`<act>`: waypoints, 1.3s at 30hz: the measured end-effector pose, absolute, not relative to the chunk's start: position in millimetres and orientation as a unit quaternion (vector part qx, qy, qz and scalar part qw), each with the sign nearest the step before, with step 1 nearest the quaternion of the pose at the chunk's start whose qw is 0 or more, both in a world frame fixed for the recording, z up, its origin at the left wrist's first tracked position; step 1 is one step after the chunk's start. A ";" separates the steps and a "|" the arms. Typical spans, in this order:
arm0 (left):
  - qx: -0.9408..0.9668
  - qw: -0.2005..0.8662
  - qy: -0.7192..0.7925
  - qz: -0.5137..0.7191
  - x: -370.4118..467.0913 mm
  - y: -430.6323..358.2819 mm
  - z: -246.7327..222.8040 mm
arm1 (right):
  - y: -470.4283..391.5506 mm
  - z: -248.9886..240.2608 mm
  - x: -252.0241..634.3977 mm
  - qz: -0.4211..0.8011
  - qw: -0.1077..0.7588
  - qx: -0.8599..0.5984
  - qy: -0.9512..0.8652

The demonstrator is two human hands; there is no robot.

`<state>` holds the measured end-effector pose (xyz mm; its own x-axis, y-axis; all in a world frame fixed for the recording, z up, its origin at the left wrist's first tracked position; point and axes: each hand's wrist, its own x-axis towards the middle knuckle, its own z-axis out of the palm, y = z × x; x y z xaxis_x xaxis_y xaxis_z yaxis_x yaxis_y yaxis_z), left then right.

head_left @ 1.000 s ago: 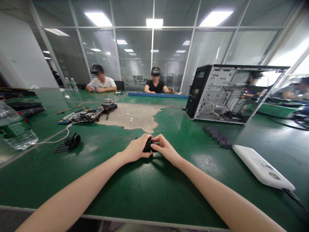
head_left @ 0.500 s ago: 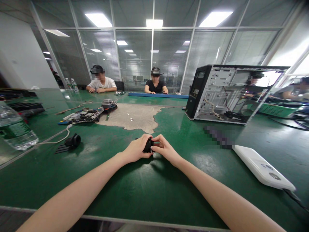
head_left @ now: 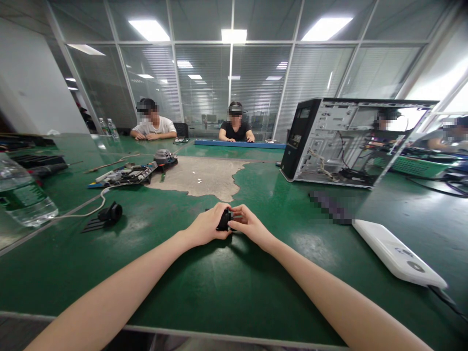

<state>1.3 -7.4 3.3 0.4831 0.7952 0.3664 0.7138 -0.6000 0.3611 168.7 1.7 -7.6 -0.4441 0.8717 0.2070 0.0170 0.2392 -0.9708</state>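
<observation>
A small black part [head_left: 223, 222] sits between my two hands over the green table [head_left: 204, 292]; its kind is hard to make out. My left hand [head_left: 211, 222] is wrapped round its left side, thumb toward me. From the right, my right hand [head_left: 249, 225] pinches the part's right end with thumb and fingers. Both hands hide most of it. To the left, a similar-looking black piece with a round ring and flat prongs [head_left: 106, 215] lies on the table.
An open computer case [head_left: 329, 141] stands at right, behind a white power bank [head_left: 398, 251] with a cable. Circuit boards [head_left: 126, 174] lie left of a bare, peeled patch [head_left: 197, 178]. A water bottle [head_left: 25, 195] is at far left. Two people sit across the table.
My right fingers have shifted very slightly at the black part's end. The left hand and the things on the table look the same.
</observation>
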 end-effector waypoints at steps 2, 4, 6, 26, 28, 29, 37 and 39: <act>0.858 0.077 0.439 0.254 1.3 -7.4 3.0 | 0.7 -7.0 168.5 0.528 0.416 -0.313 -0.670; 0.861 0.072 0.435 0.254 1.3 -7.0 2.7 | 0.1 -6.8 167.9 0.530 0.424 -0.308 -0.667; 0.862 0.069 0.432 0.255 1.4 -6.5 2.4 | 0.3 -7.3 167.4 0.529 0.429 -0.311 -0.663; 0.861 0.063 0.436 0.253 1.0 -6.0 1.7 | -0.8 -4.8 167.2 0.526 0.432 -0.315 -0.661; 0.860 0.063 0.438 0.253 1.2 -5.9 1.9 | -0.5 -5.6 166.7 0.523 0.431 -0.321 -0.661; 0.860 0.063 0.439 0.251 1.4 -6.0 2.1 | -0.2 -6.0 166.6 0.522 0.429 -0.326 -0.661; 0.863 0.059 0.437 0.247 1.4 -6.5 2.0 | 2.3 -6.3 168.1 0.519 0.410 -0.353 -0.662; 0.862 0.057 0.439 0.245 1.4 -6.3 2.0 | 1.8 -6.2 168.2 0.529 0.411 -0.334 -0.663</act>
<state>1.4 -6.3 2.0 0.4942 0.7856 0.3723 0.7293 -0.6077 0.3143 168.2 1.8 -6.2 -0.4386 0.8781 0.1911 0.0081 0.2165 -0.9763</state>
